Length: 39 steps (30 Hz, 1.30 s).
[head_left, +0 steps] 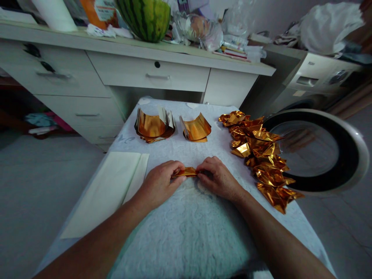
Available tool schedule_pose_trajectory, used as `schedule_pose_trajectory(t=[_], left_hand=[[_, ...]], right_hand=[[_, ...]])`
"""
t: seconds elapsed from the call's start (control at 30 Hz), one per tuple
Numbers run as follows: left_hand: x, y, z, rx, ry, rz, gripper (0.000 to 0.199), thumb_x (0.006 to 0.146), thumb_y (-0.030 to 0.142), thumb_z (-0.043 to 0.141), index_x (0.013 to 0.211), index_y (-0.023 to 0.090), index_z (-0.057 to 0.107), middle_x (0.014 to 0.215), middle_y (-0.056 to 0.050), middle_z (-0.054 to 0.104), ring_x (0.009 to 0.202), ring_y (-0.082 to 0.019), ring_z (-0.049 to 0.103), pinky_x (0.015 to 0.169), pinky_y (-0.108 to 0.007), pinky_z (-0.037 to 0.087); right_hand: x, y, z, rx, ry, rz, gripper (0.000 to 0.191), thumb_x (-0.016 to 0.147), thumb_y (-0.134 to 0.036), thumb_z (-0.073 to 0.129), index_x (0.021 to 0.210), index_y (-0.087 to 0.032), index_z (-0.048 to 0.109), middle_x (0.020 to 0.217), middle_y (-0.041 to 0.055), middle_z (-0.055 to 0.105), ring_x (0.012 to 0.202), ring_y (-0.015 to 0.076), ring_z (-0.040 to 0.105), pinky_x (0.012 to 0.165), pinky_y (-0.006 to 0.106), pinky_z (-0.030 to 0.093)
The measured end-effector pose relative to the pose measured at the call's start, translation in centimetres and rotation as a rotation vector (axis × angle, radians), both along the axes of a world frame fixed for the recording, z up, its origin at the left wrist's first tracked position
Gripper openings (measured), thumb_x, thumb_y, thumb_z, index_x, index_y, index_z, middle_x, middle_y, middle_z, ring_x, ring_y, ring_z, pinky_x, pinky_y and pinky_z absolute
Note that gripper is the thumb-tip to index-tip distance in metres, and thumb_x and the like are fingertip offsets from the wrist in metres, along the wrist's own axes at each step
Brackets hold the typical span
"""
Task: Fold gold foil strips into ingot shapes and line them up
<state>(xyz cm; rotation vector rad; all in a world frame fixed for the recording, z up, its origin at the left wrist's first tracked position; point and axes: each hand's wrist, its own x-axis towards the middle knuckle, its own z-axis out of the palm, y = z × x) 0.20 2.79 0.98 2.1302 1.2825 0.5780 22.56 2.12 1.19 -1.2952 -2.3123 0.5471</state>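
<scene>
Foil strip (190,171) in both hands (158,184) (216,178), brownish item (200,26) in clear plastic (185,26) beyond

White drawer cabinet (130,71) spans upper left to centre; washing machine (324,73), door ajar, stands right; grey floor (37,193) lies lower left.

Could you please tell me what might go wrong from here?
The gold foil pile sits along the table's right side, and some tips seem to overhang the edge; a bump could knock pieces off.
The left hand and right hand pinch the gold strip at opposite ends; too much pull might tear it.
The left forearm overlaps the pale sheets in view, so it may shift them.
</scene>
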Motion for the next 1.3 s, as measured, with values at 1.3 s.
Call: schedule_pose_trajectory(t=[1.3], left_hand=[[1.1,-0.6,0.7,0.155,0.02,0.098,0.031,0.094,0.018,0.04,0.108,0.016,0.067,0.103,-0.007,0.069,0.097,-0.021,0.065,0.088,-0.037,0.051]], right_hand=[[-1.2,-0.5,-0.7,-0.02,0.008,-0.162,0.018,0.095,-0.023,0.05,0.098,-0.018,0.067,0.079,0.004,0.065,0.074,0.016,0.059,0.07,0.027,0.042]])
